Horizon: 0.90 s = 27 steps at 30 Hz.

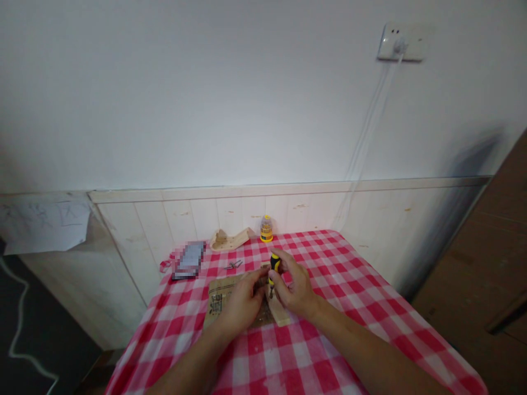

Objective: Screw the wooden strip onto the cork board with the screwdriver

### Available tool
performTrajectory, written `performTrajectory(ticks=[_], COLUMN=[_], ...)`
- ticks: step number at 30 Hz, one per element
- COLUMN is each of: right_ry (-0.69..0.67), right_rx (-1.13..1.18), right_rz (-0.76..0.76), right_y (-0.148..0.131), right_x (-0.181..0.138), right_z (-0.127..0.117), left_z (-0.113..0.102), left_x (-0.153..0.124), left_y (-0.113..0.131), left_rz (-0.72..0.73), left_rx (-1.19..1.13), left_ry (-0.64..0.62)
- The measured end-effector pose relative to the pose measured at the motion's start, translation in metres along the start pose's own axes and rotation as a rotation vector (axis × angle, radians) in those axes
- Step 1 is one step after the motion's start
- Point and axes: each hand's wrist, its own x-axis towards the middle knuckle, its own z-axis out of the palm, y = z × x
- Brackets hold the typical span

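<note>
My right hand (298,288) is wrapped round a yellow-and-black screwdriver (275,264), held nearly upright with its handle at the top. Below it lies a pale wooden piece (280,314), and the screwdriver's lower end points down to it. My left hand (242,300) is closed at the wooden piece's left side, its fingertips close to the screwdriver; part of the grip is hidden. A brown printed paper sheet or bag (216,303) lies under the left hand and the wooden piece.
Several thin metal screws (233,265) lie beyond the paper. Behind them stand a curved wooden part (231,241) and a yellow container with a clear top (267,230). A phone (191,259) lies at the left on the checked tablecloth (300,351). The wall (263,109) bounds the table's far edge.
</note>
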Motion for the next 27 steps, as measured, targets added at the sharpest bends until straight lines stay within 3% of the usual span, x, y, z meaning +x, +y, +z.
performTrajectory(ticks=[4, 7, 27], right_ry=[0.138, 0.170, -0.019], right_rx=[0.144, 0.182, 0.167], right_rz=[0.131, 0.180, 0.126], right_y=[0.012, 0.021, 0.018], right_x=[0.003, 0.004, 0.006], right_z=[0.006, 0.011, 0.010], left_z=[0.001, 0.003, 0.002], left_x=[0.002, 0.001, 0.003], left_y=[-0.002, -0.005, -0.001], left_rz=[-0.009, -0.031, -0.027], left_rx=[-0.079, -0.084, -0.080], left_ry=[-0.040, -0.019, -0.052])
